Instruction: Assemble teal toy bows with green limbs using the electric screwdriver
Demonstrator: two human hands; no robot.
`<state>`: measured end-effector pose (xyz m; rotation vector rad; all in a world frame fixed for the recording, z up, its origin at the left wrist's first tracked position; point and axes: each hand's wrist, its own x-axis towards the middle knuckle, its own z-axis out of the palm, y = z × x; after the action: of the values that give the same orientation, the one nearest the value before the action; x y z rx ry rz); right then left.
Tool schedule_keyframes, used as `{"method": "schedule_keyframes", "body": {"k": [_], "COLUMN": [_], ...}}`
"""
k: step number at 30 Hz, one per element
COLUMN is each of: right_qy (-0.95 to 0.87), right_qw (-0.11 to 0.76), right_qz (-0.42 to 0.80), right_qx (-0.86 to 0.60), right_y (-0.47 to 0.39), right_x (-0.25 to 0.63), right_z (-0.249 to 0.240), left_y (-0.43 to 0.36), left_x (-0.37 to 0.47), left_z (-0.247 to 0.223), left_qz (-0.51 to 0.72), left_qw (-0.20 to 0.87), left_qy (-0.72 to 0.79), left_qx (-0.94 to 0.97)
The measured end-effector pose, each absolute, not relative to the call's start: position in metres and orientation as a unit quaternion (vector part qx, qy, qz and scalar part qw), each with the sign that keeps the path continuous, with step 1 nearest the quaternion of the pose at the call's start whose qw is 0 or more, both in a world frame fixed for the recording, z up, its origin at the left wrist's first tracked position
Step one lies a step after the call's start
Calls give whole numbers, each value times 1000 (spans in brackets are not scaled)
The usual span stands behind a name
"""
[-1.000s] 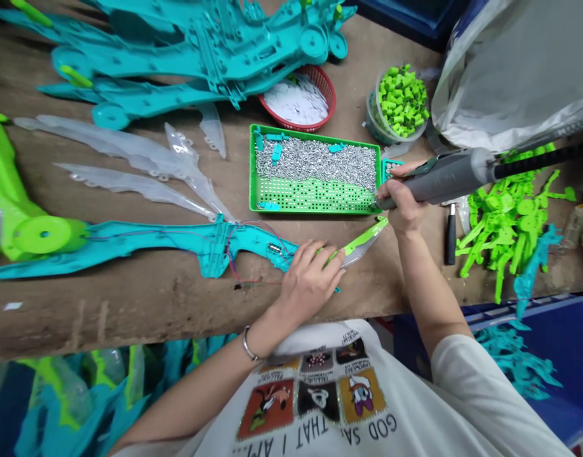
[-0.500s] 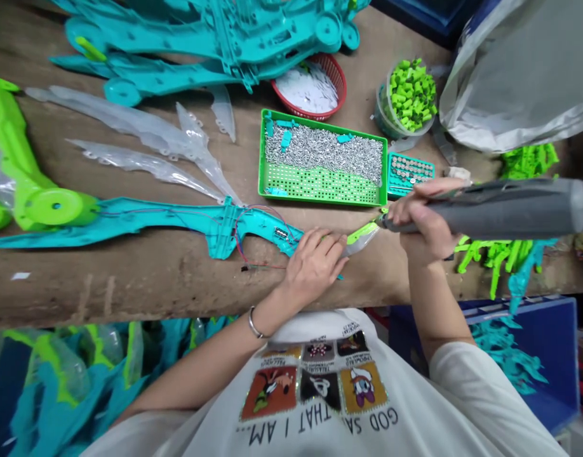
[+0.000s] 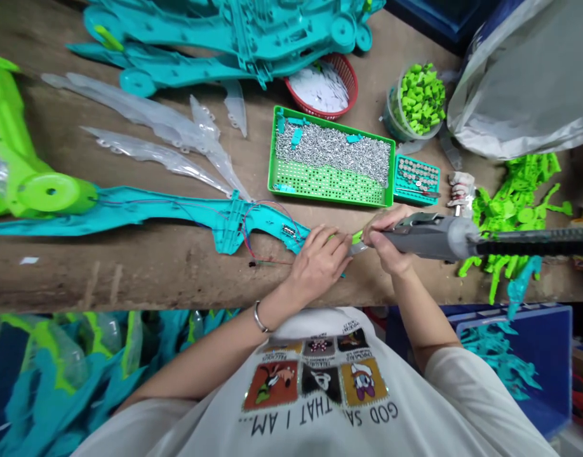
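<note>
Right hand (image 3: 389, 242): clasped round grey driver (image 3: 422, 235). Left hand (image 3: 320, 263): over teal frame (image 3: 265, 219), grip indeterminable. White shirt (image 3: 320, 416): "THAT I AM", inverted.

Even light, soft shadows on the bench (image 3: 158, 273), glints on clear plastic pieces (image 3: 177, 165), wide-angle stretch toward edges

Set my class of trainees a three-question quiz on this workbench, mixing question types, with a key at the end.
1. Which hand grips the grey tool? A: left. B: right. C: neither.
2. True or false: the left hand lies palm down over one end of the teal part.
3. Complete the sentence: the round basket beyond the green tray is coloured ...

Key: 1. B, the right hand. 2. True. 3. Red.
</note>
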<state>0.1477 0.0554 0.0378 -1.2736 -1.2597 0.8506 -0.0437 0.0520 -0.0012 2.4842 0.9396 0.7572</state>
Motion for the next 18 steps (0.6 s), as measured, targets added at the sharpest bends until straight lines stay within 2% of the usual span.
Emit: {"method": "schedule_keyframes", "body": {"k": [7, 12, 18], "right_qy": [-577, -507, -472], "right_qw": [568, 678, 677], "right_qz": [415, 235, 169], "right_qx": [-415, -478, -539], "right_y": [76, 108, 133], "right_x": [157, 173, 184], "right_z": [59, 73, 47], "left_y": [52, 53, 53], "left_x": [-44, -46, -46], "left_z": [-3, -5, -6], "left_qz": [281, 289, 296], "left_qw": [197, 183, 184], "left_qy": [340, 337, 338], "left_qx": [876, 877, 874]}}
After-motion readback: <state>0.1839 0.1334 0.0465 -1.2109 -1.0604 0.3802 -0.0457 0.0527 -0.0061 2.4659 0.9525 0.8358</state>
